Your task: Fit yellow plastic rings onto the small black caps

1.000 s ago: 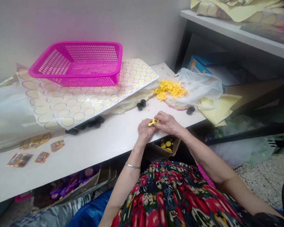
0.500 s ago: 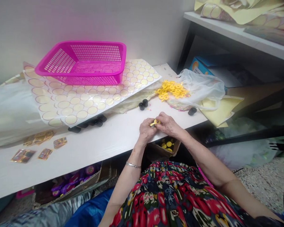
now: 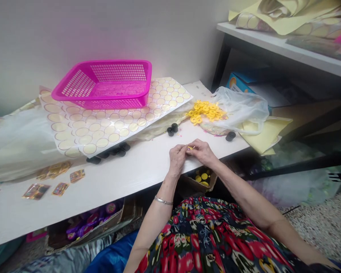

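Above the table's front edge, my left hand [image 3: 176, 159] and my right hand [image 3: 204, 152] meet, both closed with their fingertips together. Between them they pinch a small yellow plastic piece [image 3: 190, 148], mostly covered by the fingers. Past the hands lies a pile of yellow plastic ring pieces [image 3: 206, 111], spilling from a clear plastic bag [image 3: 241, 104]. Two black caps [image 3: 172, 129] stand left of that pile, and more black cylinders [image 3: 230, 136] sit to its right. Tiny pink bits are scattered nearby.
A pink basket [image 3: 102, 102] rests on sheets of round stickers [image 3: 108, 132] at the back. Several small printed cards [image 3: 36, 191] lie at left. Below the table are a box of yellow discs [image 3: 203, 177] and a box of purple items [image 3: 88, 222]. A shelf [image 3: 284, 45] overhangs at right.
The yellow piece, in fuller view before, is now mostly hidden by my fingers, which have drawn closer together. My view has tilted slightly, so the table contents appear a little lower.
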{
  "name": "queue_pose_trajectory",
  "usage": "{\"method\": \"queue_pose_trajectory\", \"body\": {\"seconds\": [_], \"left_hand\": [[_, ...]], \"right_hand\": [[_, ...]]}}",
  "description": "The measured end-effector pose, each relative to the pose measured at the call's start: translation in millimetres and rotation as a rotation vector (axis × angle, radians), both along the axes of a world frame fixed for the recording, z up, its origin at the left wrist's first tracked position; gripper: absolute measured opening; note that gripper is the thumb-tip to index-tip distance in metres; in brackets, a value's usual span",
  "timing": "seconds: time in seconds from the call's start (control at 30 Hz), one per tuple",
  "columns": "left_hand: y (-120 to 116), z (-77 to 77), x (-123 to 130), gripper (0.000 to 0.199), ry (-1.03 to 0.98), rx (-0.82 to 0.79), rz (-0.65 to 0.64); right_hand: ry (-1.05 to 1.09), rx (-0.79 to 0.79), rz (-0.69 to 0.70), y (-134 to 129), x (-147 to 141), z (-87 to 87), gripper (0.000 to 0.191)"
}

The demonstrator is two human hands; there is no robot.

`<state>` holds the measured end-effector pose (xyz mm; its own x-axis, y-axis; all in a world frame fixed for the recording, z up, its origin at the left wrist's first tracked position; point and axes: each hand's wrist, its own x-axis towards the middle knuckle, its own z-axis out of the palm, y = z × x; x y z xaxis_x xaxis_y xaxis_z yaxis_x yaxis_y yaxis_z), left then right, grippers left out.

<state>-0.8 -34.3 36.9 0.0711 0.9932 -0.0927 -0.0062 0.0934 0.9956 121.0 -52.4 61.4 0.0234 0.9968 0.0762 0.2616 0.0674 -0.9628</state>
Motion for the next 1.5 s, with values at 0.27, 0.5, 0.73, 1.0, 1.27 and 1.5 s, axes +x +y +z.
{"method": "queue_pose_trajectory", "body": {"seconds": [0.27,0.5,0.73,1.0,1.27,1.5], "left_hand": [[-4.8,-2.4,6.3,0.029,0.12,0.034,0.04],[-9.1,-4.4,12.8,0.029,0.103,0.002,0.096],[-3.5,-14.3,15.8,0.027,0.1,-0.072,0.131],[-2.7,0.3,9.0,0.038,-0.006,-0.106,0.092],[-28.6,13.9,9.1,0.059,-0.29,-0.083,0.061],[-51.8,15.5,25.4,0.036,-0.191,-0.007,0.018]], "right_hand": [[0.433,-0.312,-0.208,-0.4,-12.3,-6.5,0.03],[0.443,-0.373,-0.2,-5.8,-14.5,-7.2,0.03],[0.503,-0.442,-0.245,-1.0,-17.8,-12.8,0.027],[0.578,-0.358,-0.207,-6.8,-19.7,-13.1,0.031],[0.88,-0.297,-0.288,-24.1,-24.5,-9.7,0.032],[0.929,-0.255,-0.273,-59.5,-18.0,13.1,0.033]]}}
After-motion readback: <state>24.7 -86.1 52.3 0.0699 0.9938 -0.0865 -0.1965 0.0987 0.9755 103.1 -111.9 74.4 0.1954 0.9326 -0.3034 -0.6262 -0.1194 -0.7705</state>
